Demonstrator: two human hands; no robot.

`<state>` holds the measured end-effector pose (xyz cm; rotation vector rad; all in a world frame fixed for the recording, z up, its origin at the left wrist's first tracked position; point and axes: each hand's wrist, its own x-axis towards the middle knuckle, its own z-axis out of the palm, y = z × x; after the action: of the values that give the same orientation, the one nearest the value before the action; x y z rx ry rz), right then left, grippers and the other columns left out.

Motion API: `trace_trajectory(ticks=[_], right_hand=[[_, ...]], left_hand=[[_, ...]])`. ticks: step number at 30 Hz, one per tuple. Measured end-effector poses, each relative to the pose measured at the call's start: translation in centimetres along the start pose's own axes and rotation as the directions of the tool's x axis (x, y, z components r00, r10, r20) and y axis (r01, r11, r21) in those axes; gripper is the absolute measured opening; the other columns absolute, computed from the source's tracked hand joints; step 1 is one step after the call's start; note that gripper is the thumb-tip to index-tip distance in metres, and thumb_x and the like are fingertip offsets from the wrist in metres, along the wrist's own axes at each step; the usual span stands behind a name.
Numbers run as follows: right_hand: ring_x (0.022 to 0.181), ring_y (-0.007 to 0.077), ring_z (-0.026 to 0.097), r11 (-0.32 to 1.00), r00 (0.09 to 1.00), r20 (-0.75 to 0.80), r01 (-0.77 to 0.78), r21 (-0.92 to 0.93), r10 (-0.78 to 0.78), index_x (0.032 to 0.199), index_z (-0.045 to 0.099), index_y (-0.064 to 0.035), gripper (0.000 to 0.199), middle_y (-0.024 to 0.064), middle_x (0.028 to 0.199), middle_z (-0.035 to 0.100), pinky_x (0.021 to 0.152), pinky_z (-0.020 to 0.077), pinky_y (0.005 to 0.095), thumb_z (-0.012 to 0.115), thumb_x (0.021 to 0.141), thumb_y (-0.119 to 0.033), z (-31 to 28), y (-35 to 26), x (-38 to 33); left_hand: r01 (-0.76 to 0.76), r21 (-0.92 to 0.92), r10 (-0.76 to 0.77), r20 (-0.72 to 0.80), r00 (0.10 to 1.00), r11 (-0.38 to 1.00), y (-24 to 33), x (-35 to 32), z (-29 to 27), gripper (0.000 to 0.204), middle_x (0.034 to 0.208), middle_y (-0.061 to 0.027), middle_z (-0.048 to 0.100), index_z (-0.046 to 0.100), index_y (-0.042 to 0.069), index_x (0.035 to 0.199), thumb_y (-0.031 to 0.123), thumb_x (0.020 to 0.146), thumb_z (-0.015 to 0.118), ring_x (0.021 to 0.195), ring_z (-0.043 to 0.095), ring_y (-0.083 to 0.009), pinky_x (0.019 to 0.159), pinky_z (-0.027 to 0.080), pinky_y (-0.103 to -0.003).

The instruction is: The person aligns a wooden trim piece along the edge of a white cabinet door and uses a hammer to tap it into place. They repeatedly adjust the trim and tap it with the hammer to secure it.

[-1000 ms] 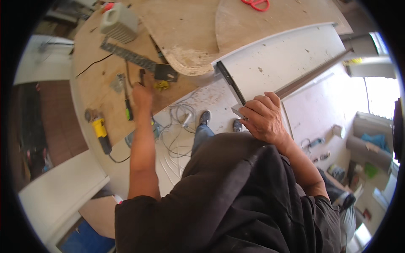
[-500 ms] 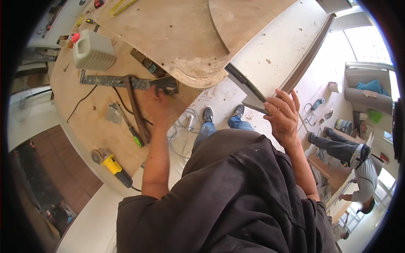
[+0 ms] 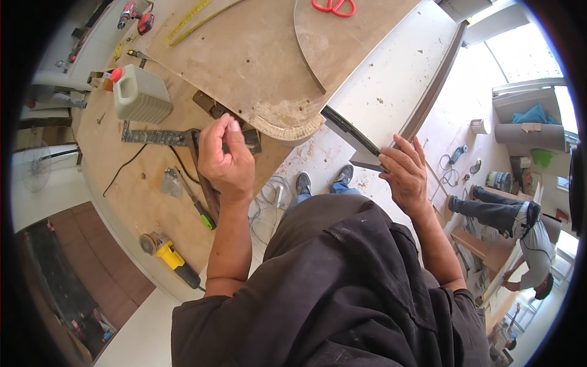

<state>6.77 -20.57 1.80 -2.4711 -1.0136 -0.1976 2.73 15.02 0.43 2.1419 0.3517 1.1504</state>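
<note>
My left hand (image 3: 227, 160) is raised over the workbench with its fingers curled and the fingertips pinched together. Whatever they hold, if anything, is too small to make out. Under and beside it lie a dark flat metal square (image 3: 156, 137) and a long brown bar (image 3: 208, 189). At the right, my right hand (image 3: 405, 177) grips the near end of a white panel (image 3: 391, 73), fingers over its corner and thumb below. A black slide rail (image 3: 351, 130) runs along the panel's left edge, its end by my fingertips.
A plywood board (image 3: 244, 55) with a rounded corner lies on the workbench (image 3: 131, 183). Around it are a white jug (image 3: 140, 95), a green-handled scraper (image 3: 205, 214), a yellow angle grinder (image 3: 174, 260) and red-handled scissors (image 3: 333, 7). Another person (image 3: 501, 214) works at the right.
My left hand has lifted from the dark metal pieces on the bench, its fingers now pinched. My right hand stays at the panel's end. The view has shifted, bringing the red-handled scissors into sight.
</note>
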Motion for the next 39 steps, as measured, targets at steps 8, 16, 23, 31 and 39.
trace_trajectory(ticks=[8,16,23,31,39], right_hand=[[0.154,0.0381,0.039,0.754,0.799,-0.213,-0.388,0.53,0.562,0.162,0.037,0.0013,0.087,0.0218,0.162,0.047,0.124,0.0328,0.051,0.062,0.103,-0.058,0.9,1.4,-1.8],[0.114,0.0215,0.065,-0.314,0.543,0.502,-0.404,0.859,0.673,0.145,0.057,-0.0074,0.067,0.0084,0.135,0.066,0.094,0.0509,0.0439,0.042,0.11,-0.062,5.7,3.0,-2.9],[0.118,0.0252,0.062,-0.367,0.45,0.603,-0.507,0.78,0.659,0.148,0.055,-0.0069,0.068,0.0109,0.138,0.065,0.094,0.0499,0.0447,0.043,0.109,-0.062,7.7,5.1,-5.0],[0.114,0.0339,0.066,-0.245,0.569,0.559,-0.535,0.809,0.603,0.136,0.063,-0.0103,0.044,0.0136,0.13,0.067,0.092,0.0555,0.056,0.056,0.105,-0.04,13.3,9.2,-4.7],[0.099,0.0273,0.074,-0.57,0.667,0.622,-0.345,0.746,0.411,0.132,0.066,-0.0072,0.042,0.0137,0.12,0.074,0.086,0.0627,0.05,0.068,0.1,-0.035,18.3,11.7,-4.4]], left_hand=[[-0.163,-0.173,0.188,0.142,0.972,0.971,5.7,7.4,6.1,0.02,0.086,-0.0119,0.072,0.074,-0.002,0.109,0.002,0.089,0.078,0.065,0.068,-0.0195,0.061,0.055,-0.031],[0.124,-0.282,-0.104,0.084,0.991,0.952,1.8,8.0,4.8,0.02,0.087,-0.0058,0.073,0.074,-0.003,0.11,0.007,0.092,0.074,0.068,0.068,-0.0139,0.06,0.054,-0.028],[0.727,-0.255,-0.767,-0.122,0.63,0.638,-16.1,2.0,-1.7,0.022,0.09,-0.0101,0.074,0.072,-0.006,0.113,0.001,0.093,0.068,0.074,0.069,-0.0137,0.063,0.054,-0.026],[0.71,-0.191,-0.735,-0.151,0.661,0.677,-18.5,-4.0,-2.8,0.022,0.09,-0.0117,0.076,0.075,-0.007,0.109,0.006,0.091,0.071,0.074,0.071,-0.0187,0.068,0.056,-0.033],[0.337,0.514,-0.455,0.121,0.882,0.789,-16.3,-7.1,-4.7,0.036,0.112,-0.0215,0.074,0.073,-0.001,0.119,0.015,0.087,0.078,0.101,0.071,-0.0396,0.089,0.057,-0.044]])
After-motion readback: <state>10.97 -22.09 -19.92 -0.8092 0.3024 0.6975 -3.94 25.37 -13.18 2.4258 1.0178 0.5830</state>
